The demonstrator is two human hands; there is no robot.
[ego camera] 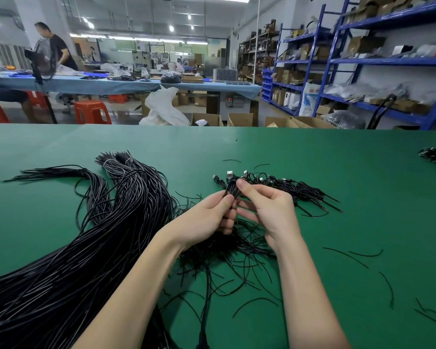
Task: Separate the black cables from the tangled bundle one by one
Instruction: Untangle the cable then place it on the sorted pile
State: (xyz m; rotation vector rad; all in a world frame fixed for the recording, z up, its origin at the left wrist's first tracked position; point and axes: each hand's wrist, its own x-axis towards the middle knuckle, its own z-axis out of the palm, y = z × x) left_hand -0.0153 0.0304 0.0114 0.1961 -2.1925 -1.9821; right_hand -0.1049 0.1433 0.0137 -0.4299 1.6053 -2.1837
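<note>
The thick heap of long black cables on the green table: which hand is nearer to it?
Left. The left hand is just right of the heap of long black cables, gripping a small bunch of cables. The right hand pinches the same bunch from the far side.

Both hands [207, 215] [269, 210] together, fingers curled.

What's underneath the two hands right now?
Under the left hand and right hand lies a tangle of loose thin black cables on the green table mat; the strands directly beneath the palms are hidden.
</note>
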